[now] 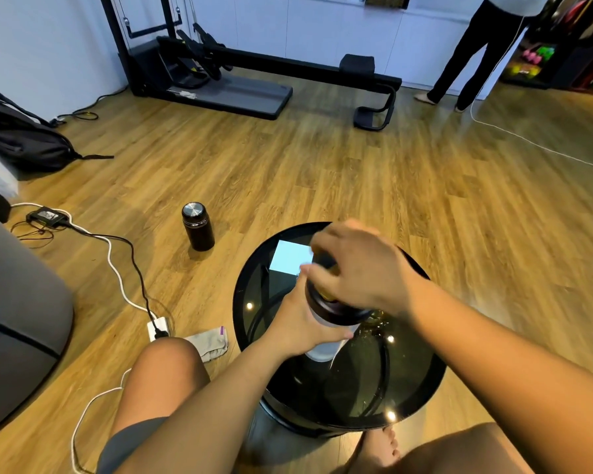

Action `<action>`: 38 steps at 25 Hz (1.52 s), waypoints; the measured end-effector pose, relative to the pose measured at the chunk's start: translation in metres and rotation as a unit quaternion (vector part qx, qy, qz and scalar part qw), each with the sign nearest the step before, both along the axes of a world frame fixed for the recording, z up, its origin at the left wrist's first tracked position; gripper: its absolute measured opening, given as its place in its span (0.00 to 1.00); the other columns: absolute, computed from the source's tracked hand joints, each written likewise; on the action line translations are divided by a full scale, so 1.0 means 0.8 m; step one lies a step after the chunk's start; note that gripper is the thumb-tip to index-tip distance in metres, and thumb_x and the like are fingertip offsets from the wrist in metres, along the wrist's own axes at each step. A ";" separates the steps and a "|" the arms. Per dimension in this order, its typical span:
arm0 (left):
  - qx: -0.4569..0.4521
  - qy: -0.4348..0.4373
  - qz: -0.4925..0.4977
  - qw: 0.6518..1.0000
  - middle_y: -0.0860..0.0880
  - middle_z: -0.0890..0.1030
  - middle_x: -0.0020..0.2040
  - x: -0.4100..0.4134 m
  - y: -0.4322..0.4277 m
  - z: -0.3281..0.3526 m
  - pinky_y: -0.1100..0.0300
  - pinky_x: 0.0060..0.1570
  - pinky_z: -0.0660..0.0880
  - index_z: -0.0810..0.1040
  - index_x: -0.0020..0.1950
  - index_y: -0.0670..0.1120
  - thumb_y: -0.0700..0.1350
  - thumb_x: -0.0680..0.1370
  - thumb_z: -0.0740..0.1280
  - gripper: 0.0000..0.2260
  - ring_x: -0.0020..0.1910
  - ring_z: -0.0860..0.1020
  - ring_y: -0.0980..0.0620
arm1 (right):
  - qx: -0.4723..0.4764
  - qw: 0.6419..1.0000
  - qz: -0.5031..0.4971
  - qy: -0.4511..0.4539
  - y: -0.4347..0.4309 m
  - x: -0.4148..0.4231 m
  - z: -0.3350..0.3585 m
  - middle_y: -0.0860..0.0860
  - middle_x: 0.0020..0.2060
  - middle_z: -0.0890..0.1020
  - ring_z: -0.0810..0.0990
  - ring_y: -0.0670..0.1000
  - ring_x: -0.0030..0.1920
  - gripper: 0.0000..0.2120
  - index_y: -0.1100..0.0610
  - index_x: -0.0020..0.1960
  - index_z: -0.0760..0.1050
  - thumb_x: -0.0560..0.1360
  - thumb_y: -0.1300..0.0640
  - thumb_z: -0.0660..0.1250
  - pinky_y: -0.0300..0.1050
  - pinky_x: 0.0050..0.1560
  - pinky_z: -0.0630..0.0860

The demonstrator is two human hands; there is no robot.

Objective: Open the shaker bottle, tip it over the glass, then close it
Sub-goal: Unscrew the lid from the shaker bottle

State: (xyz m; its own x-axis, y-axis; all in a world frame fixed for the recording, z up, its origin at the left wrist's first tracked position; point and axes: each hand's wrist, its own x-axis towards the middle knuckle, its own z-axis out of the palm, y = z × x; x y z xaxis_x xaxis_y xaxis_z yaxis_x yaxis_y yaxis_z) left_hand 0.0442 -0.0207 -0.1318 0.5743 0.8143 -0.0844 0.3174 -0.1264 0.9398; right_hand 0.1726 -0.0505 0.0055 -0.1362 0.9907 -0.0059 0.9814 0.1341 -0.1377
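Left grip [302, 323] wrapped tight round the shaker bottle [320, 352], upright at the middle of the bench [236, 302], right grip [356, 271] clenched over its lid [332, 311] (opening or closing, hard to call), so pin the body firmly and twist squarely.

The left hand [300, 325] was wrapped around the body of the translucent plastic shaker bottle [322, 352]. The blurred right hand [356, 268] was curled over its dark round lid [336, 309], and both forearms were stretched forward.
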 end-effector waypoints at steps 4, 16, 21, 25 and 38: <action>-0.005 0.006 0.003 1.000 0.60 0.80 0.58 0.000 0.001 0.000 0.74 0.50 0.75 0.66 0.67 0.57 0.50 0.61 0.86 0.41 0.58 0.79 0.63 | -0.124 0.980 -0.140 -0.072 0.019 0.001 -0.013 0.57 0.60 0.79 0.77 0.62 0.61 0.21 0.54 0.66 0.72 0.82 0.45 0.49 0.53 0.53 0.70; -0.008 0.019 0.002 1.000 0.59 0.78 0.62 0.000 0.001 0.000 0.65 0.59 0.76 0.64 0.71 0.58 0.50 0.61 0.86 0.45 0.62 0.78 0.60 | -0.089 0.988 -0.097 -0.084 0.013 0.007 -0.012 0.59 0.59 0.80 0.78 0.63 0.60 0.24 0.55 0.65 0.73 0.84 0.42 0.47 0.53 0.55 0.73; -0.005 0.036 -0.023 0.999 0.55 0.77 0.60 0.000 -0.003 -0.003 0.78 0.52 0.70 0.69 0.72 0.41 0.34 0.72 0.78 0.31 0.67 0.77 0.48 | -0.062 0.990 0.128 -0.002 -0.011 -0.029 -0.016 0.49 0.41 0.81 0.78 0.52 0.47 0.15 0.50 0.43 0.77 0.74 0.43 0.57 0.55 0.58 0.72; -0.003 0.011 0.001 1.000 0.61 0.79 0.59 0.001 0.000 0.000 0.71 0.56 0.74 0.66 0.71 0.54 0.47 0.63 0.85 0.42 0.60 0.78 0.67 | 0.008 0.999 -0.032 -0.016 0.003 -0.003 -0.003 0.53 0.54 0.80 0.77 0.56 0.57 0.25 0.51 0.60 0.77 0.79 0.35 0.52 0.54 0.56 0.75; -0.039 0.001 -0.009 0.999 0.54 0.79 0.65 0.002 0.000 -0.007 0.59 0.65 0.76 0.68 0.72 0.49 0.50 0.63 0.82 0.41 0.65 0.77 0.61 | -0.011 0.996 0.036 0.076 -0.005 -0.015 -0.004 0.52 0.52 0.81 0.79 0.55 0.55 0.18 0.50 0.57 0.78 0.78 0.42 0.57 0.50 0.52 0.75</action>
